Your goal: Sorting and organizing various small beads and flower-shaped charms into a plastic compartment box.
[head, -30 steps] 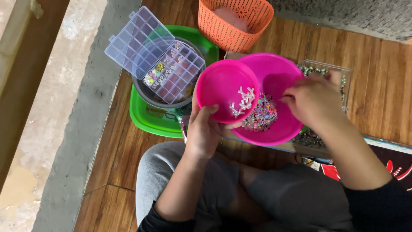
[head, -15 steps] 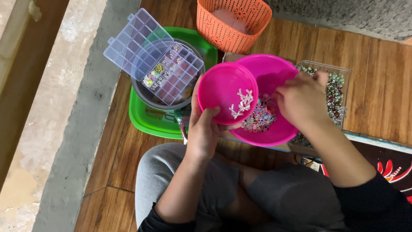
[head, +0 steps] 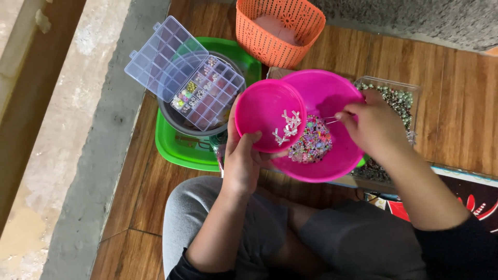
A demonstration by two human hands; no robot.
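Wood floor point(head: 404, 57) beside a concrete ledge point(head: 98, 155); a clear organizer point(head: 184, 72) sits open on a green tray point(head: 179, 148), an orange basket point(head: 280, 26) behind. Left hand point(head: 244, 158) grips the small bowl point(head: 267, 111) (white pieces inside) over the big bowl point(head: 337, 155); right hand point(head: 376, 127) pinches something thin above the beads point(head: 311, 142).

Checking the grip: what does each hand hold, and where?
Left hand grips the small pink bowl by its near rim. Right hand pinches something thin; unclear what.
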